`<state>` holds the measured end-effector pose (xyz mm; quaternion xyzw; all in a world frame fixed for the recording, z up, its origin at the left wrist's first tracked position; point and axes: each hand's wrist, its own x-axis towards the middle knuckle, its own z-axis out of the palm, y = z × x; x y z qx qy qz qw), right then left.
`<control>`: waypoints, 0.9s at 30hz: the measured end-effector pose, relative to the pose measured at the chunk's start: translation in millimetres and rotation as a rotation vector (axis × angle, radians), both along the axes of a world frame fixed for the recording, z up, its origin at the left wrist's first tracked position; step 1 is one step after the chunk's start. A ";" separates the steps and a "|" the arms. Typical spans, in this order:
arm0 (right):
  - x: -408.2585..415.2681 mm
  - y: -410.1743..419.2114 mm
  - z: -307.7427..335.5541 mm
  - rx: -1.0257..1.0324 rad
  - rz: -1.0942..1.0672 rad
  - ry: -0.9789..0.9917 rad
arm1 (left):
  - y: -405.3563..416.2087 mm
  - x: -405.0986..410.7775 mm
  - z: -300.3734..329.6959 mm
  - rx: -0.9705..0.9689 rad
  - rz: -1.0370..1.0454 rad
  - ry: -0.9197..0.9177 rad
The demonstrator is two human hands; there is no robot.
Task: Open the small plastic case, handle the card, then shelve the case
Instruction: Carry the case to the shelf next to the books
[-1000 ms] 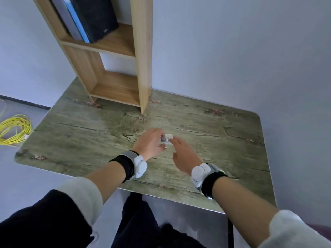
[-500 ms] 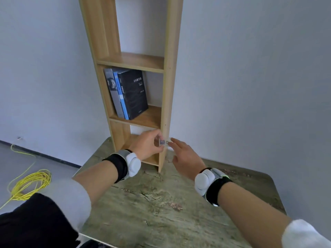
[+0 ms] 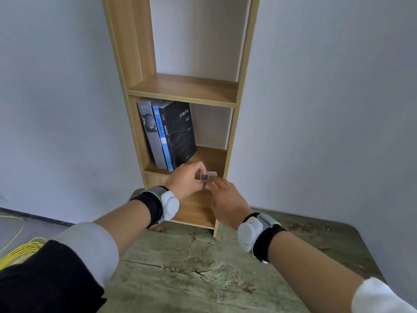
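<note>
A small clear plastic case (image 3: 208,176) with a dark card inside is held in the air in front of the wooden shelf unit (image 3: 242,93), level with the front edge of the book shelf. My left hand (image 3: 186,179) pinches its left end between thumb and fingers. My right hand (image 3: 225,203) has its fingertips on the case's lower right side. Whether the case's lid is shut I cannot tell.
Three books (image 3: 167,134) stand at the left of the middle shelf, with bare board (image 3: 212,158) to their right. The shelf above (image 3: 187,86) holds nothing. The unit stands on a grey wood-grain table (image 3: 203,274). Yellow cable (image 3: 20,251) lies on the floor at left.
Both hands have lifted the case from just above the table up to the level of the book shelf. My head has tilted up, bringing the upper shelves into view.
</note>
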<state>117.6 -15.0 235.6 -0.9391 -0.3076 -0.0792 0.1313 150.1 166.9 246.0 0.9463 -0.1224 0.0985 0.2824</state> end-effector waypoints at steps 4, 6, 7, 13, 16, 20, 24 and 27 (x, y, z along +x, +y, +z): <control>6.9 10.8 -8.0 -0.064 -0.079 0.033 | 3.9 20.0 -14.8 0.017 -0.033 0.018; 8.8 15.7 -12.1 -0.103 -0.111 0.049 | 5.4 29.5 -22.8 0.020 -0.044 0.024; 9.0 16.5 -13.7 -0.113 -0.123 0.051 | 5.2 32.9 -26.6 0.019 -0.053 0.025; 13.2 20.7 -19.8 -0.105 -0.202 -0.004 | 3.1 46.3 -35.4 0.005 -0.118 -0.021; 13.1 21.7 -22.5 -0.118 -0.215 -0.039 | 0.3 48.7 -37.4 -0.005 -0.126 -0.008; 13.6 22.7 -24.3 -0.127 -0.226 -0.062 | -0.8 51.8 -40.0 -0.001 -0.135 -0.020; 13.5 22.4 -25.6 -0.143 -0.236 -0.071 | -1.7 52.3 -38.4 -0.008 -0.136 -0.035; 13.1 21.5 -28.4 -0.156 -0.236 -0.069 | -1.6 52.0 -40.1 -0.029 -0.134 -0.030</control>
